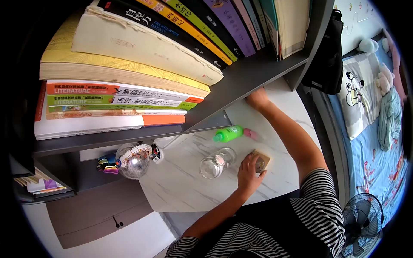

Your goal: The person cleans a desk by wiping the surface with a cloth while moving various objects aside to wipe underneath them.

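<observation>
My left hand (pixel 248 174) grips a small tan square block (pixel 261 161) with a rounded greyish part at its middle, on the white marble-patterned table. My right hand (pixel 257 99) reaches to the far side of the table, beneath the shelf edge; its fingers are mostly hidden there, and I cannot make out what they touch. Left of my left hand, a clear glass jar (pixel 217 163) lies on its side. Beyond it lies a bright green bottle (pixel 228 134), with a small pink item (pixel 250 134) beside it.
A dark shelf (pixel 241 92) full of books overhangs the table (pixel 189 189). Left of the table are a clear globe-like ornament (pixel 133 163) and a shiny multicoloured figure (pixel 107 164). A black fan (pixel 363 221) stands at right, near a blue bed (pixel 374 165) and a black hanging bag (pixel 327 56).
</observation>
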`<state>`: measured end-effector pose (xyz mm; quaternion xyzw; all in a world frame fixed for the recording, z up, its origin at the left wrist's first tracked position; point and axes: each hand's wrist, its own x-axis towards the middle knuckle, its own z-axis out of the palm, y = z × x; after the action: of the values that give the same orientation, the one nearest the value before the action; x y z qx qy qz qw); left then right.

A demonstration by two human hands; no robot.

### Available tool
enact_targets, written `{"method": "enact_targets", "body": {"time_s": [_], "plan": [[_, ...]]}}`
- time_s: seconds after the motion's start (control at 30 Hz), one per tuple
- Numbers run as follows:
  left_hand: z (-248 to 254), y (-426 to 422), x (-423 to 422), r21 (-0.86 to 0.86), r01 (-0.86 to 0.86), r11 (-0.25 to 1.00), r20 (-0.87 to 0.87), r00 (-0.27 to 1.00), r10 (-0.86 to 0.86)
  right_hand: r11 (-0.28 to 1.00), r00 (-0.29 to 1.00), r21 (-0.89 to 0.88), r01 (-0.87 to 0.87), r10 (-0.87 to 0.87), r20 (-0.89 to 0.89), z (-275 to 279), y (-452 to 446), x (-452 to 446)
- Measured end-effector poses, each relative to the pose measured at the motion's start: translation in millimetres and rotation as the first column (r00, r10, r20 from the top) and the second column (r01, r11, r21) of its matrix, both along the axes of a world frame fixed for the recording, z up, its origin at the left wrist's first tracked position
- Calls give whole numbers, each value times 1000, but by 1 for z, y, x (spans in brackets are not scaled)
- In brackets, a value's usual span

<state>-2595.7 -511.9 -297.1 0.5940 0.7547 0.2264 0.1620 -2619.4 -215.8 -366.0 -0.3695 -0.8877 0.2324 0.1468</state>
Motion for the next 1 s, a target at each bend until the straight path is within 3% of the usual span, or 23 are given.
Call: {"method": "enact_targets", "body": {"time_s": [0.03,0.07,0.13,0.33,0.43,0.5,0.53,0.6,0.63,0.67,0.73,0.8,0.87,1.0], "plan": [[0,0,0,-43,-13,999,1,1000,13,1000,1000,-3,-1,1,-2,-6,7,-15],[1,0,0,-45,-15,999,-2,1000,15,998,977,-49,38,-47,-207,-13,11,-31],[1,0,0,-29,-22,999,-6,1000,22,992,912,-105,63,-100,-398,-15,8,-54],[1,0,2,-19,-38,999,1,999,38,997,914,-79,-3,-30,-404,-24,-5,-84],[1,1,4,0,-45,999,0,999,45,961,928,-230,-157,63,-368,-41,-7,-90],[4,1,5,8,-63,998,18,998,63,981,942,26,-194,193,-276,-45,-8,-85],[6,3,7,16,-83,996,46,996,82,982,942,29,-187,188,-277,-30,-10,-72],[13,5,9,23,-85,996,59,995,83,939,943,109,-326,331,-34,17,-19,-35],[17,6,10,29,-94,995,73,993,92,940,922,-18,-341,331,-200,9,-21,-32],[21,7,11,30,-90,995,71,994,88,941,923,-16,-338,328,-202,3,-23,-26],[33,13,11,49,-111,993,115,988,105,871,864,228,-435,475,-166,-5,-28,-16],[50,22,17,6,-172,985,144,975,169,869,856,213,-447,485,-182,-11,-36,-4],[69,35,19,25,-258,966,283,928,241,850,826,191,-492,524,-207,-11,-43,11],[96,73,22,179,-222,958,208,961,183,849,823,199,-489,525,-217,-7,-56,35]]}}
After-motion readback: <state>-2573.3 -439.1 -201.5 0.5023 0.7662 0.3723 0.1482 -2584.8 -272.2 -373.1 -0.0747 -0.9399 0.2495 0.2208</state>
